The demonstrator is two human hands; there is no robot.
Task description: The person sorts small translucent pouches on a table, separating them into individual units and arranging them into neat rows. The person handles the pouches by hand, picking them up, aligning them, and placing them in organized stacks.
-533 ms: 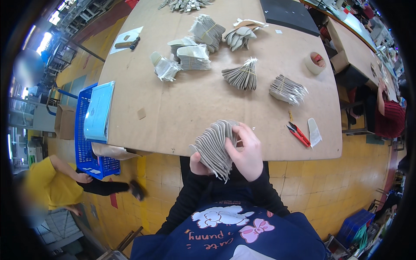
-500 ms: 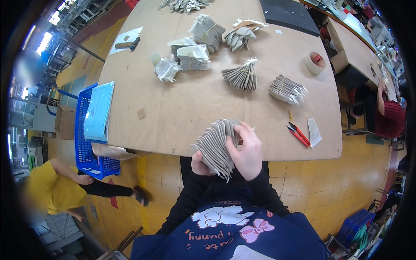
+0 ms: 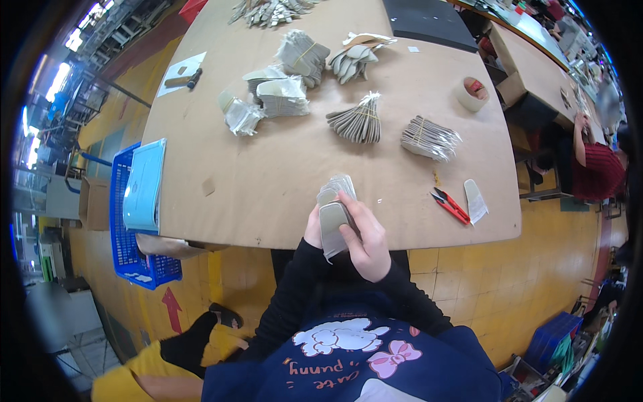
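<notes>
In front of my body, at the near table edge, I hold a stack of grey tongue-shaped fabric pieces (image 3: 332, 224). Its left side is gripped by my left hand (image 3: 313, 229), whose fingers are mostly hidden behind the pieces. My right hand (image 3: 367, 242) closes on the other side, thumb and fingers on the front pieces. Beyond my hands lie a banded fanned bundle (image 3: 358, 122) and a second banded bundle (image 3: 429, 139) of similar pieces. Red-handled thread snips (image 3: 453, 207) rest to the right beside a single loose piece (image 3: 475, 201).
More bundles (image 3: 284, 95) lie farther back on the brown-covered table (image 3: 268, 181). A tape roll (image 3: 471, 95) stands at the right, near a black board (image 3: 432, 23). A blue basket (image 3: 122, 234) with a light-blue folder (image 3: 143, 187) hangs by the left edge. Someone in yellow (image 3: 154, 368) is at lower left.
The fanned stack in my hands has been turned and squared up, so the flat face of a piece now shows. The person in yellow has come nearer on the left.
</notes>
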